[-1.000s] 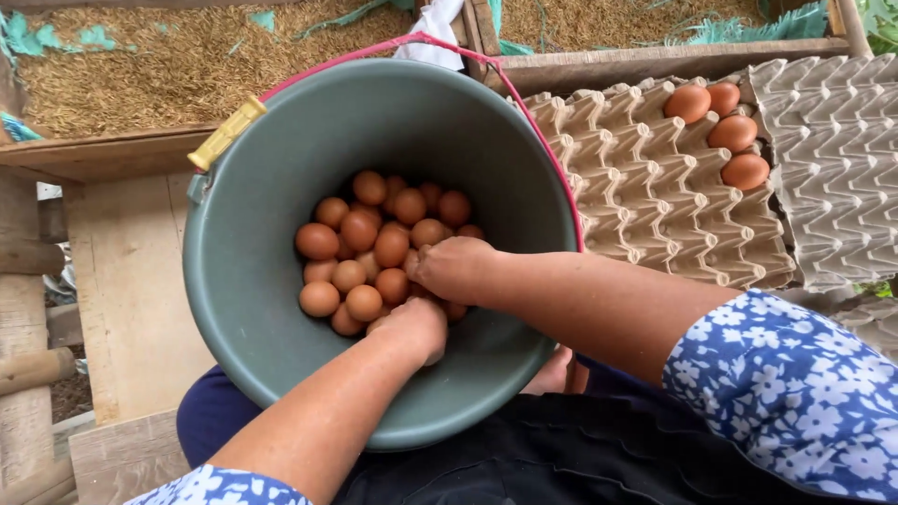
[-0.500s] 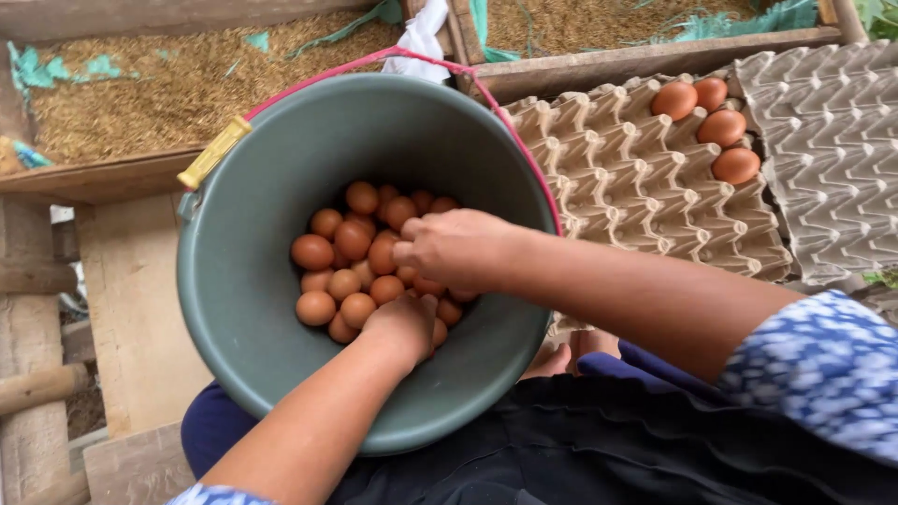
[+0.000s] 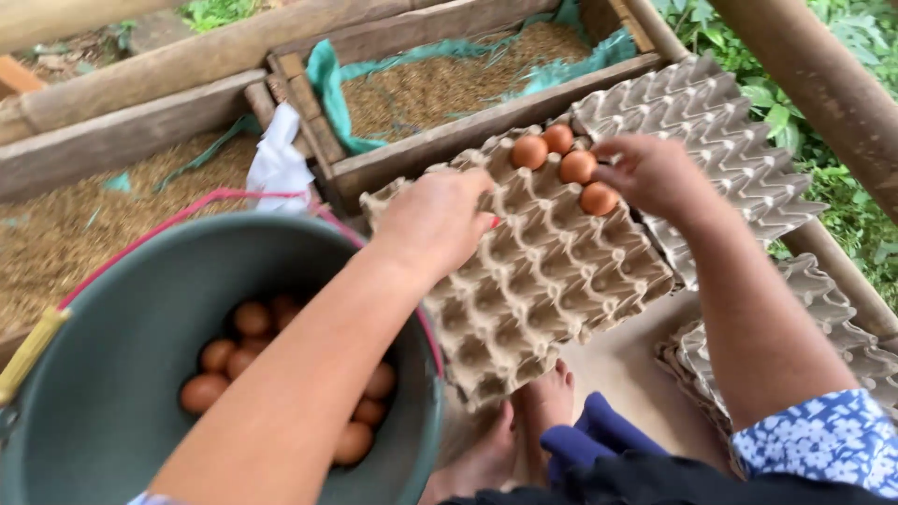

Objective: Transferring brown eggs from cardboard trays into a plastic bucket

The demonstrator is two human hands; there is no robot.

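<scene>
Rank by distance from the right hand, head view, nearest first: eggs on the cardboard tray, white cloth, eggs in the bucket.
From the right hand:
1. Eggs on the cardboard tray: at the fingertips, on the tray's far corner.
2. White cloth: left of the tray, beyond the bucket's rim.
3. Eggs in the bucket: lower left, down inside the grey-green bucket.
</scene>
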